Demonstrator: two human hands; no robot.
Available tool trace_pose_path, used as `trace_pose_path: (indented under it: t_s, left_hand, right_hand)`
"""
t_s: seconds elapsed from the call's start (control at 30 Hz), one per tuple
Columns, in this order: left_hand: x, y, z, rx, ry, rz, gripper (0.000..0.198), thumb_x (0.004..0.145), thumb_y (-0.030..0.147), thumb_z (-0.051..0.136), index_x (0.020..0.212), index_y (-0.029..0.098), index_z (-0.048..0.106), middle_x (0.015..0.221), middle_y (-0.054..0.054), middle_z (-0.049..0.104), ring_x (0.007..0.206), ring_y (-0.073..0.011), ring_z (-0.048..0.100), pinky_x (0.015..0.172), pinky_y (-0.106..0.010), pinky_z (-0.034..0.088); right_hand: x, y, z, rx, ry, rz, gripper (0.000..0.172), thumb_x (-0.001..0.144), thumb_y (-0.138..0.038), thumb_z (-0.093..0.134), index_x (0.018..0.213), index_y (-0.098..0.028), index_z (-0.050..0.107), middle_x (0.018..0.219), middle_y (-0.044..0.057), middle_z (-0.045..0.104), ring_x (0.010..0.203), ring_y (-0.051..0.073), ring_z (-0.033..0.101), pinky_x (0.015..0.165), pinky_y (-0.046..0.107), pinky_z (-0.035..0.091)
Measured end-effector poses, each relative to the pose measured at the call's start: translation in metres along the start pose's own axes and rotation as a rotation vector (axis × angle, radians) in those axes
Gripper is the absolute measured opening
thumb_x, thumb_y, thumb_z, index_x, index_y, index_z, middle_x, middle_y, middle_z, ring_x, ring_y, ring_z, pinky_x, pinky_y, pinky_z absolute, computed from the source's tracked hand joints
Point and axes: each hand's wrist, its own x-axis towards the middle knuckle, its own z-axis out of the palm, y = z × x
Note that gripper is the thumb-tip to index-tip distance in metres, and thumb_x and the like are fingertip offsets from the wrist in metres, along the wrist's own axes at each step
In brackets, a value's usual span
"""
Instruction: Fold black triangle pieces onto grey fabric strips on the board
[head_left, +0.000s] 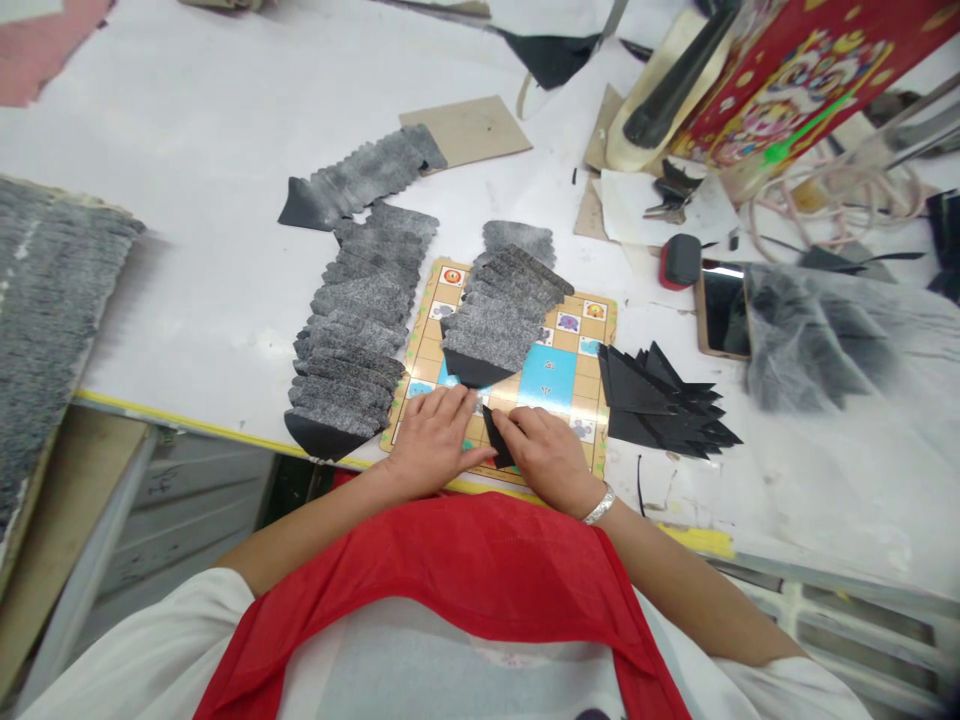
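A small black piece of material [498, 440], like leather or fabric, lies on the printed game board [588, 368] at the table's front edge. My right hand [550, 452] is closed over this piece, fingers pressing on it. Beside it, my left hand [433, 440] rests flat on the board, fingers stretched out, thumb reaching toward the piece's lower edge. Just beyond my hands, overlapping grey-backed pieces [499, 318] lie on the board. A long overlapping row of similar pieces [349, 340] runs along the left. Pointed black pieces [660, 405] are fanned out at the right.
Another grey row [360, 178] lies farther back, touching a cardboard sheet [472, 132]. To the right are a red-and-black small object [680, 262], a phone [723, 325] and a clear plastic bag [825, 340]. A thick grey stack [56, 300] stands at far left.
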Motion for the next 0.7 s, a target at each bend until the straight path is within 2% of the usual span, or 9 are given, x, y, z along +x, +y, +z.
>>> trace_pose_path:
  t_s: [0.07,0.2,0.3,0.43,0.57,0.7]
  left_hand:
    - [-0.002,-0.002,0.002,-0.026,0.076,-0.026,0.065,0.085,0.057,0.044,0.126,0.007,0.050,0.125,-0.018,0.054,0.110,-0.0290,0.049,0.090,-0.041,0.036]
    - [-0.006,0.001,0.008,-0.109,0.155,0.152,0.046,0.090,0.037,0.044,0.124,0.007,0.050,0.123,-0.015,0.057,0.113,-0.0244,0.050,0.095,-0.036,0.036]
    - [-0.006,0.004,0.012,-0.088,0.143,0.194,0.043,0.090,0.032,0.045,0.122,0.005,0.051,0.119,-0.015,0.060,0.110,-0.0243,0.052,0.094,-0.036,0.037]
    - [-0.006,0.005,0.012,-0.058,0.109,0.183,0.045,0.089,0.033,0.045,0.124,0.004,0.050,0.122,-0.016,0.058,0.111,-0.0244,0.052,0.094,-0.036,0.037]
    - [-0.005,0.008,0.009,-0.037,0.070,0.163,0.049,0.090,0.037,0.044,0.126,0.006,0.050,0.124,-0.016,0.057,0.112,-0.0247,0.051,0.094,-0.038,0.037]
    - [-0.004,0.012,0.006,0.006,0.019,0.176,0.052,0.090,0.044,0.042,0.128,0.010,0.050,0.128,-0.013,0.055,0.113,-0.0264,0.050,0.093,-0.041,0.036]
  right_hand:
    - [0.001,-0.001,0.000,0.000,0.003,0.010,0.028,0.092,-0.020,0.046,0.117,-0.012,0.057,0.091,0.008,0.059,0.079,0.020,0.048,0.067,0.032,0.035]
    - [0.006,-0.005,0.004,0.014,0.023,0.025,0.025,0.091,-0.018,0.047,0.111,-0.012,0.060,0.089,0.008,0.059,0.078,0.020,0.047,0.066,0.032,0.035]
    - [0.003,-0.003,0.007,0.045,0.060,0.016,0.025,0.091,-0.017,0.046,0.111,-0.012,0.060,0.089,0.009,0.060,0.078,0.020,0.047,0.067,0.031,0.036]
    - [-0.016,0.005,0.010,0.085,0.141,-0.032,0.029,0.092,-0.015,0.043,0.117,-0.011,0.058,0.092,0.009,0.062,0.080,0.019,0.049,0.072,0.031,0.040]
    - [-0.037,0.010,0.012,0.085,0.188,-0.008,0.030,0.091,-0.012,0.042,0.117,-0.011,0.058,0.095,0.011,0.063,0.081,0.020,0.050,0.072,0.031,0.043]
    - [-0.048,0.010,0.011,0.069,0.192,-0.006,0.030,0.091,-0.012,0.042,0.115,-0.009,0.058,0.096,0.011,0.063,0.080,0.020,0.050,0.071,0.031,0.044]
